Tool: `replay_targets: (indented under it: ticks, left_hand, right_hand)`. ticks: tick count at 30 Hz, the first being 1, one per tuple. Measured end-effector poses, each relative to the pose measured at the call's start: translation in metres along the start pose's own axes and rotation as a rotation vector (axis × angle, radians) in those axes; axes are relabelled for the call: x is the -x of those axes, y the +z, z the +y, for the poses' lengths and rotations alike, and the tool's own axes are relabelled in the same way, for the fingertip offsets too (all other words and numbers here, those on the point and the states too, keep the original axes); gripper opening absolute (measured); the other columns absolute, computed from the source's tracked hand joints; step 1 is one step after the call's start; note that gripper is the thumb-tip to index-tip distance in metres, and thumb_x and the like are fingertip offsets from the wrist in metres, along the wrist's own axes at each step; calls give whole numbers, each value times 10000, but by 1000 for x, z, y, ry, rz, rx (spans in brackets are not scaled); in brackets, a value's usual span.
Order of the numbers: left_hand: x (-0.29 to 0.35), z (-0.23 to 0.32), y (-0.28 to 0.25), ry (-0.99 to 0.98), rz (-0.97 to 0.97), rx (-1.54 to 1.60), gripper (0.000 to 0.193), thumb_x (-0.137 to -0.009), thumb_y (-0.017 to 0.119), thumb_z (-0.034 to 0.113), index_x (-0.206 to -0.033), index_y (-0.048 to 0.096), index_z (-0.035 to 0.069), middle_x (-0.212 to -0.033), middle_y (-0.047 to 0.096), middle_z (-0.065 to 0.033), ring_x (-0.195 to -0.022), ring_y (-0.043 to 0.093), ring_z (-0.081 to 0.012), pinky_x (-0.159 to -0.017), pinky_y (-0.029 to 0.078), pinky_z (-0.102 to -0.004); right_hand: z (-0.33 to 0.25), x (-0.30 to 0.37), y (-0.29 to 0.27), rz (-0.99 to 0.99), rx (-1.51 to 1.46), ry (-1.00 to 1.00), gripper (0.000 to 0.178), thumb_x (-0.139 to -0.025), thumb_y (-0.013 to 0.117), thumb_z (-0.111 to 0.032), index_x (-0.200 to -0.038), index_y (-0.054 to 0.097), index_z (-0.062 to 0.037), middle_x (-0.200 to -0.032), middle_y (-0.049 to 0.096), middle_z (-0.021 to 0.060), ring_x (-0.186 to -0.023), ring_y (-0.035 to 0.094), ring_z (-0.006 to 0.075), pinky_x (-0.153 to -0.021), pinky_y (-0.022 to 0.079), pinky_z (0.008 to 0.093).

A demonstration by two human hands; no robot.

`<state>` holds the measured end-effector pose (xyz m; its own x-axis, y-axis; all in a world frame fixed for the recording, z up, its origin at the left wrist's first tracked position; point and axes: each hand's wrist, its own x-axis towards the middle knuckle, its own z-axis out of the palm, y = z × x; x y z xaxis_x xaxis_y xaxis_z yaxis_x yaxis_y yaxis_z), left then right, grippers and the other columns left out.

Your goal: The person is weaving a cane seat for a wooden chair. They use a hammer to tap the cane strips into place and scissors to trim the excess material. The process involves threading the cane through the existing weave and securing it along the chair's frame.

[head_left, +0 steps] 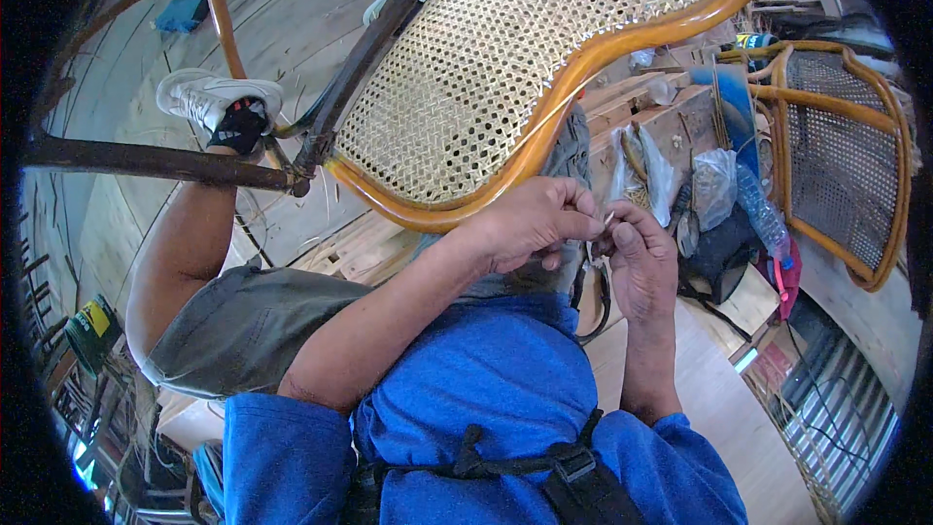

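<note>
Just past the lower edge of a chair frame, my left hand (539, 219) and my right hand (639, 253) meet fingertip to fingertip. Both pinch a short pale strip (609, 218), which looks like cane; most of it is hidden by the fingers. Above them leans the woven cane panel (466, 68), its open mesh set in a glossy orange-brown rattan frame (573, 87). Short strand ends stick up along the panel's right border. My left wrist is close to the frame's lower curve.
Dark chair legs (165, 163) extend at left, near my shoe (219, 102). At right are plastic bags (714, 185), a clear bottle (763, 214) and a second cane-panelled piece (841, 156). A green and yellow can (92, 333) stands at far left.
</note>
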<state>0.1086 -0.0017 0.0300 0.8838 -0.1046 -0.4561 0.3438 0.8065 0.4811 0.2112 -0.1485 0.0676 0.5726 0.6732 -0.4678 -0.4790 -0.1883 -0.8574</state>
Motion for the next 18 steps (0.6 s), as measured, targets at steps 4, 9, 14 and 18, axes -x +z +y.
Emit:
replay_targets:
  ticks: [4,9,14,18]
  left_hand:
    - [2,4,1,28,-81,4,169,-828,635,162,-916,508,93,-721,506,33,-558,459,-40,-419,399,-198]
    - [28,30,19,201,-57,23,207,-845,614,158,-1012,539,62,-846,603,-5,-625,520,-39,-447,411,-180]
    - [37,42,26,220,-45,-3,223,-857,613,211,-1010,568,54,-887,638,-25,-676,565,-32,-450,412,-171]
    - [40,40,25,237,-17,-15,222,-873,590,247,-981,578,53,-835,631,-12,-633,554,-32,-442,410,-170]
  right_hand:
    - [-7,0,8,-31,30,-85,191,-816,649,-122,-946,582,1,-883,582,43,-780,526,109,-697,426,227]
    - [-30,0,28,-101,-87,-231,141,-829,622,-98,-909,557,-2,-890,565,64,-792,531,131,-701,446,250]
    - [-47,-3,42,-55,-78,-249,121,-842,594,-74,-926,554,4,-873,560,75,-730,545,132,-657,473,255]
    - [-52,-1,53,50,-33,-239,122,-844,584,-61,-939,558,12,-842,571,73,-688,550,134,-639,480,253]
